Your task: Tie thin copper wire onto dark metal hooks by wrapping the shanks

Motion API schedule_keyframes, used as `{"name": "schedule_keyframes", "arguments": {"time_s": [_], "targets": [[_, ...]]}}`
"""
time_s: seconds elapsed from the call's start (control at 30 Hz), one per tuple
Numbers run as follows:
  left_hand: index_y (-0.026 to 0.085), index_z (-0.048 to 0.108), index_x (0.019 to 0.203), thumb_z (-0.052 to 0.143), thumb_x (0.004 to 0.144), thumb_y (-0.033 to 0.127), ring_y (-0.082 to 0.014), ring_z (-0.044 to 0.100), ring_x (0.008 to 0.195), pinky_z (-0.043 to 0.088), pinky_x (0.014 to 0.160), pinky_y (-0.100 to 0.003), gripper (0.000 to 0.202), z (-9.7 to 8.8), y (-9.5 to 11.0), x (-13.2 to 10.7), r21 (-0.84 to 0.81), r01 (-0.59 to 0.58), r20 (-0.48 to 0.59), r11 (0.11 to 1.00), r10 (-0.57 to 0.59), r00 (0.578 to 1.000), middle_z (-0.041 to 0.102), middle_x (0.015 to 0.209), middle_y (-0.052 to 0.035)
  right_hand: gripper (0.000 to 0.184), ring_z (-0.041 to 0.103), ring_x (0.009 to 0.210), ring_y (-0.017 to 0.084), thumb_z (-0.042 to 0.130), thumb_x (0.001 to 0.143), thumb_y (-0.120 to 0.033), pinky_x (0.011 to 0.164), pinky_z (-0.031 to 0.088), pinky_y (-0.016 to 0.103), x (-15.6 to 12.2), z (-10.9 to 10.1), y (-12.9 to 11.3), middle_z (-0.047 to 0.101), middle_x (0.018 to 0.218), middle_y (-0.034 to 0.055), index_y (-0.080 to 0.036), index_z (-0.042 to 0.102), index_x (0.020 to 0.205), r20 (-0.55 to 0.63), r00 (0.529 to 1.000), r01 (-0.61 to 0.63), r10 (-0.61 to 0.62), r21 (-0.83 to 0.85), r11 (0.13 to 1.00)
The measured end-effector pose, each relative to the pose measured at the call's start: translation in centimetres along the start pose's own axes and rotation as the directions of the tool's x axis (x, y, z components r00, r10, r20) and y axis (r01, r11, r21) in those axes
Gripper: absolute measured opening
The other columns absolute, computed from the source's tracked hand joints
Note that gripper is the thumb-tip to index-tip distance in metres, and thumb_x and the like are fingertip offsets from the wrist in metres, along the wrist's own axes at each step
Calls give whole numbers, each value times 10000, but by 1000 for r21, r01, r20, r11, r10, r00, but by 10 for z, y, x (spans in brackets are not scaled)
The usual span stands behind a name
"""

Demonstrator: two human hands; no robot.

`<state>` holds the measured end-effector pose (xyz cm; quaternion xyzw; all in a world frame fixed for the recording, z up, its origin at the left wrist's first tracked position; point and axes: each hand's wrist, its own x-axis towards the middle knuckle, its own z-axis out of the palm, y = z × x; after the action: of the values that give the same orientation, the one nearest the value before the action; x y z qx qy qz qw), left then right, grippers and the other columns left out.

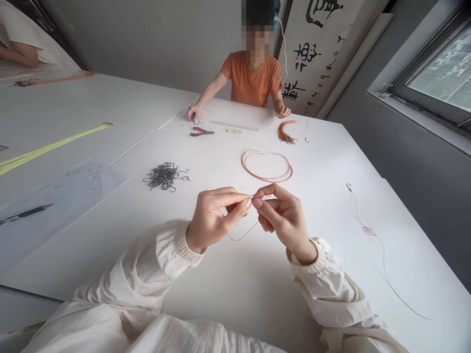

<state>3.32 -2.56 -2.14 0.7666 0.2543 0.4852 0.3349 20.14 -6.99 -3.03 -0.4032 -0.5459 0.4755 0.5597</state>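
On the worktop point(333, 162), a hook pile point(164, 176) lies left, a copper coil point(267, 180) just beyond the hands. Left hand point(213, 218), nearly closed, pinches a thin dark wire point(245, 237) between thumb and forefinger. Right hand point(283, 220), also nearly closed, grasps it beside the left. A slack loop hangs below. The pinched section is hidden by fingertips.

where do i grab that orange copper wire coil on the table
Probably best to pinch the near arc of the flat loop of thin orange copper wire from above, coming from your side with your right hand: the loops lie flat on the white table, and that arc faces your hands.
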Motion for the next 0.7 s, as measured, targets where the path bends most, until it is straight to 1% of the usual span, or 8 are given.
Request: {"name": "schedule_keyframes", "arguments": {"time_s": [0.07, 0.17, 0.23, 0.33, 0.43, 0.57, 0.63, 0.7], "targets": [[133, 732, 733, 648, 866, 159, -68, 500, 496, 433, 467, -191, 159, -2, 2, 2, -99, 116, 53, 988, -111, 992, 601, 618, -6, 144, 380, 381, 54, 640, 924, -309, 397, 309, 199, 0, -2, 1, 475, 449, -84, -184, 583, 882, 1, 999, 33, -33, -3, 999], [115, 732, 747, 626, 887, 197, -67, 511, 476, 439, 440, -184, 194, -8, 5, 7, -249, 304, 200, 920, -258, 945, 644, 652, -28, 127, 375, 388, 53, 638, 926, -292, 397, 299, 199, 1, -7, 0, 469, 456, -82, -180, 598, 882, 24, 998, 58, -58, -12, 998], [106, 737, 758, 606, 900, 213, -70, 524, 469, 444, 441, -185, 221, -12, 7, 10, -293, 376, 280, 879, -297, 913, 670, 662, -46, 111, 383, 395, 55, 636, 928, -275, 406, 313, 201, 1, -10, -1, 478, 464, -79, -178, 605, 885, 44, 997, 68, -67, -16, 998], [94, 753, 807, 624, 893, 225, -72, 537, 469, 456, 440, -183, 203, -14, 9, 10, -284, 421, 318, 861, -330, 889, 686, 671, -61, 87, 397, 405, 55, 634, 928, -250, 418, 330, 204, 1, -13, -3, 502, 485, -72, -174, 612, 893, 77, 994, 83, -82, -17, 996], [95, 761, 812, 666, 865, 207, -68, 537, 469, 451, 423, -171, 156, -11, 13, 7, -228, 390, 273, 892, -326, 905, 671, 664, -49, 78, 415, 417, 53, 643, 922, -244, 420, 333, 201, 1, -15, -4, 526, 518, -61, -172, 622, 899, 97, 993, 72, -70, -19, 997], [105, 745, 731, 657, 863, 158, -49, 515, 452, 436, 419, -158, 168, -7, 16, 3, -160, 245, 141, 956, -223, 964, 627, 639, -20, 87, 430, 422, 58, 668, 905, -256, 424, 346, 199, 3, -17, -2, 523, 516, -63, -177, 629, 905, 93, 995, 43, -45, 21, 999], [109, 735, 712, 656, 860, 142, -45, 503, 451, 431, 424, -159, 171, -6, 15, 3, -135, 185, 78, 973, -176, 981, 610, 628, -10, 101, 458, 443, 70, 682, 893, -263, 433, 359, 203, 6, -16, 2, 527, 526, -61, -184, 627, 923, 90, 995, 35, -39, 38, 999], [113, 728, 707, 657, 859, 138, -46, 499, 452, 425, 425, -164, 170, -7, 12, 3, -112, 147, 34, 983, -144, 989, 602, 622, -5, 100, 504, 491, 87, 681, 890, -268, 448, 371, 211, 8, -14, 6, 566, 579, -38, -187, 625, 907, 88, 995, 34, -36, 19, 999]]}}
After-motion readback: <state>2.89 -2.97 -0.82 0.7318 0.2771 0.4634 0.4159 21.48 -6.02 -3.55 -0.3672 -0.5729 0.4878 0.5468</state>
